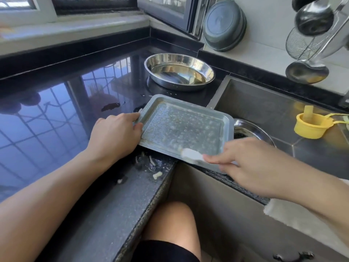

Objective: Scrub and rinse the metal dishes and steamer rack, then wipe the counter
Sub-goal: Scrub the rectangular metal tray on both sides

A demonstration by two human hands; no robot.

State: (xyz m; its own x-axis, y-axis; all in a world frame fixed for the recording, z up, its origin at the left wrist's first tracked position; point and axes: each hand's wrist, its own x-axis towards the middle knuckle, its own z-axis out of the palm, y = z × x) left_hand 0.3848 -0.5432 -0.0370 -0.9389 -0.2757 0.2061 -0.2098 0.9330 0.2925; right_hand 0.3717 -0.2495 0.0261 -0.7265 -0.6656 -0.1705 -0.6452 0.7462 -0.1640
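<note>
A rectangular metal tray [181, 127] with soapy residue lies tilted across the corner where the black counter [56, 110] meets the sink [264, 103]. My left hand [117, 133] grips the tray's left rim. My right hand [243, 161] pinches a small white scrubber [191, 155] against the tray's near edge. A round steel dish [179, 73] sits on the counter behind the tray. Another round metal dish [253, 131] lies in the sink, partly hidden under the tray.
A yellow plastic scoop [311, 125] sits in the sink at right. Food scraps [151, 167] lie on the counter's front edge. A grey basin [224, 25], ladles and a wire strainer [306, 42] hang on the wall. A white cloth [294, 218] drapes over the sink front.
</note>
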